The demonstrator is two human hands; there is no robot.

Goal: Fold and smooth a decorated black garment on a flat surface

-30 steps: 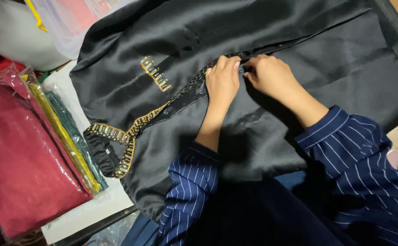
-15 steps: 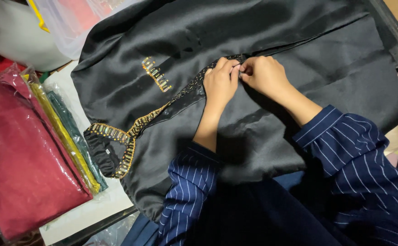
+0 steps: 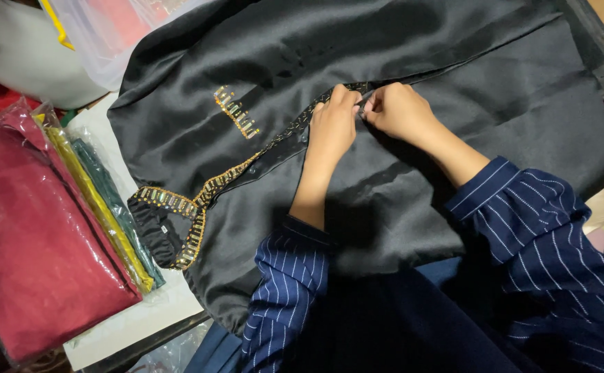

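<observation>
Both hands are working at the same spot on the black garment (image 3: 398, 62), and I am logging them in turn. Left hand (image 3: 332, 128) is lying knuckles-up on the cloth, fingers curled in narrow and pinching the front opening of the garment at the upper end of the beaded gold trim (image 3: 198, 207). Right hand (image 3: 400, 112) is sitting just beside it, touching or nearly touching it, fingers likewise bent in and gripping the same fabric edge from the other side. I cannot tell what small part, if any, is being held between the fingertips; the spot is hidden by the fingers themselves.

The garment is lying spread flat under both hands, filling most of the view, its collar pointing toward the lower left. The trim is running from the collar diagonally up to the place where the hands are meeting. A short gold beaded motif (image 3: 235, 112) is showing on the chest, to the left of the left hand and apart from it.

Both forearms are wearing navy pinstriped sleeves (image 3: 523, 228).

To the left of the garment, well apart from the hands, a stack of folded garments in clear plastic bags (image 3: 39, 228) is lying, in red, yellow and dark green.
</observation>
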